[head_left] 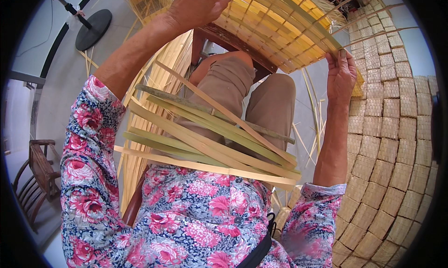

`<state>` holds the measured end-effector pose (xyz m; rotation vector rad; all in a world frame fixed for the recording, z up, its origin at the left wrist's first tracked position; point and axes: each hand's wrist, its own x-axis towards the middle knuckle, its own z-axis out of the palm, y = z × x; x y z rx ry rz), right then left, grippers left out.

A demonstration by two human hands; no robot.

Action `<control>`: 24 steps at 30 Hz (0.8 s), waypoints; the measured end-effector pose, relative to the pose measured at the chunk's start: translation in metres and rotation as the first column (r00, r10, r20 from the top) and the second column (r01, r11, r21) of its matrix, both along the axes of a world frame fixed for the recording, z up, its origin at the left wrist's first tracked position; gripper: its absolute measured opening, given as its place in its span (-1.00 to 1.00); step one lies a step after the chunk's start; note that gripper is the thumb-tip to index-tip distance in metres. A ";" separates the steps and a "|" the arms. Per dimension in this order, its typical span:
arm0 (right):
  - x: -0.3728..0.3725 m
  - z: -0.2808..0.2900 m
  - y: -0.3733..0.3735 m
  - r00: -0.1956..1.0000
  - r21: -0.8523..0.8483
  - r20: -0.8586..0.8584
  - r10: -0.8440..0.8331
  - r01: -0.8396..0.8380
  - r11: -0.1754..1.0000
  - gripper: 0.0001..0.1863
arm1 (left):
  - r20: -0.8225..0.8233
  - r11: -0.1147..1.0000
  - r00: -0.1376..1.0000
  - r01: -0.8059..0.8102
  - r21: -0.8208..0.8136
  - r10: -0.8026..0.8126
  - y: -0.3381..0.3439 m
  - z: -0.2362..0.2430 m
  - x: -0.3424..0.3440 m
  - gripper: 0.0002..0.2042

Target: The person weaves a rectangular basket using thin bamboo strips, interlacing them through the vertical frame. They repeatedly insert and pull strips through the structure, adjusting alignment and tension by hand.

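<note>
A half-woven bamboo panel (pixel 261 23), yellow with thin crossing strips, leans over a dark red wooden frame in front of my knees. My left hand (pixel 198 6) is closed at its upper left edge, partly cut off by the top of the picture. At the panel's lower right corner my right hand (pixel 340 72) pinches a greenish bamboo strip (pixel 305 11) between thumb and fingers. Long strip ends stick out past that hand to the right. Across my lap lie several loose flat bamboo strips (pixel 210 137), pale tan and green.
A bundle of long pale strips (pixel 135 174) lies on the left beside my leg. Rows of small rectangular woven pieces (pixel 382 142) cover the right side. A wooden chair (pixel 42 174) stands far left, and a round black stand base (pixel 94 29) at upper left. Loose strips litter the grey floor.
</note>
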<state>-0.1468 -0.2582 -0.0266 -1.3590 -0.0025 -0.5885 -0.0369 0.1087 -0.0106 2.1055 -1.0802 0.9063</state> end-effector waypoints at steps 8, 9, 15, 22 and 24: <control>-0.001 -0.001 0.004 1.000 -0.006 0.022 -0.015 0.015 1.000 -0.84 | 0.012 0.999 1.000 -0.004 0.039 0.003 0.001 0.003 0.006 -0.39; 0.000 -0.001 0.006 0.999 -0.005 0.025 -0.021 0.021 1.000 -0.84 | 0.008 1.000 1.000 0.000 0.032 0.000 0.002 0.003 0.004 -0.39; -0.001 -0.001 0.005 0.999 0.014 0.033 -0.011 0.010 1.000 -0.84 | 0.047 1.000 0.999 0.000 0.004 -0.001 -0.002 -0.003 0.006 -0.39; 0.002 -0.003 0.004 0.999 0.024 0.044 -0.014 0.013 1.000 -0.85 | -0.003 1.000 1.000 0.021 0.018 -0.021 0.001 0.003 0.006 -0.40; 0.001 -0.003 0.003 0.999 0.021 0.046 -0.009 0.008 1.000 -0.85 | -0.013 0.999 1.000 0.025 0.030 -0.024 0.001 0.003 0.007 -0.41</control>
